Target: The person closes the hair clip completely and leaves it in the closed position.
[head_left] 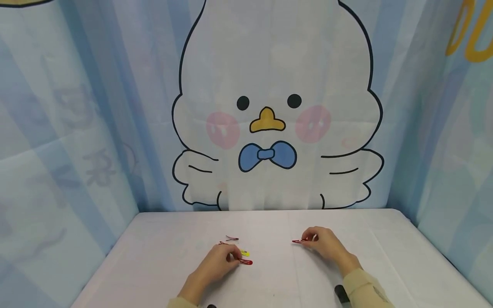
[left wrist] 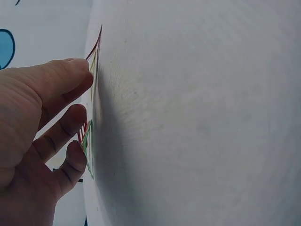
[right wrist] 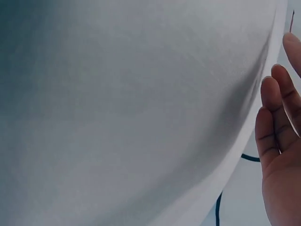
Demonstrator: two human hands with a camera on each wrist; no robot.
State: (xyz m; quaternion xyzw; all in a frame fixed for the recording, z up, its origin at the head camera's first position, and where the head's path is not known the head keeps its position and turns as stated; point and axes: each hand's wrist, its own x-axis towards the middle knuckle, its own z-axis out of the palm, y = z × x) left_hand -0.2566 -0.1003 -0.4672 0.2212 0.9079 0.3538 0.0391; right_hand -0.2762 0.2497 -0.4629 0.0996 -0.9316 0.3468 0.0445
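Observation:
My left hand (head_left: 220,263) pinches the end of a red snap hair clip (head_left: 246,262) between thumb and index finger, low over the white table. Just behind that clip lies a yellow hair clip (head_left: 245,253), partly covered by the hand. Another red clip (head_left: 222,243) peeks out past the knuckles, and a dark reddish clip (head_left: 232,238) lies farther back. In the left wrist view a green clip (left wrist: 91,155) shows beyond the lower fingers. Over to the right, my right hand (head_left: 322,244) holds a red hair clip (head_left: 297,241) by its end, its tip pointing left.
A white cloth covers the table (head_left: 277,282). Behind it hangs a curtain (head_left: 269,179) printed with a cartoon bird, and blue striped curtains close off both sides. A black object (head_left: 340,293) shows beside the right sleeve (head_left: 363,288).

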